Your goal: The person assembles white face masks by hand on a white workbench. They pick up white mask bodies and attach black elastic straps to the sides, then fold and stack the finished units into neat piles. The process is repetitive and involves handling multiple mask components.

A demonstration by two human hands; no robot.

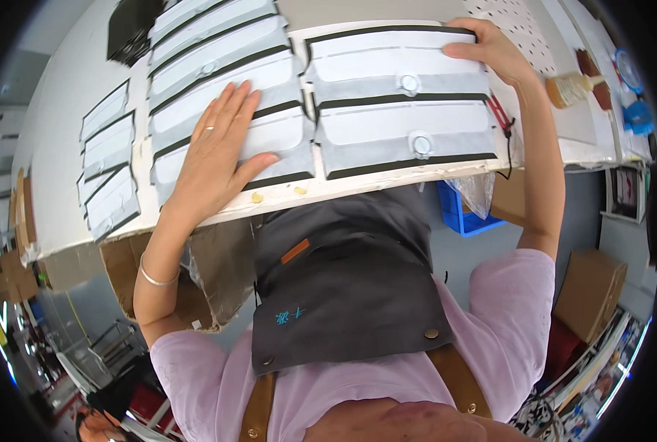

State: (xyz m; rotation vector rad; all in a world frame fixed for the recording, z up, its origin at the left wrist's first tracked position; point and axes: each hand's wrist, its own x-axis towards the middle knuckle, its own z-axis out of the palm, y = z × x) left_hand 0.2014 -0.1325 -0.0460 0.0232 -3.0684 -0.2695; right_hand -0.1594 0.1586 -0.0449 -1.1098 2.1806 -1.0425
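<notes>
My left hand (pixel 216 151) lies flat, fingers stretched and slightly apart, on a left column of overlapping white pieces with black edge strips (pixel 269 132). A ring is on one finger. My right hand (pixel 499 55) is at the far right corner of the farther white piece (pixel 365 62) in the right column. Its thumb presses on the white face and its fingers bend over the black edge, gripping the corner. Closer to me lies a matching white piece (pixel 372 125), with a round clear button (pixel 421 145) on its grey band.
Smaller white pieces (pixel 109 144) and a black stack (pixel 133 33) lie at left. Red-handled snips (pixel 499 110) and an amber bottle (pixel 568 90) are at right. Yellow bits (pixel 258 197) sit by the table edge. Below are a cardboard box (pixel 225 269) and a blue crate (pixel 457 214).
</notes>
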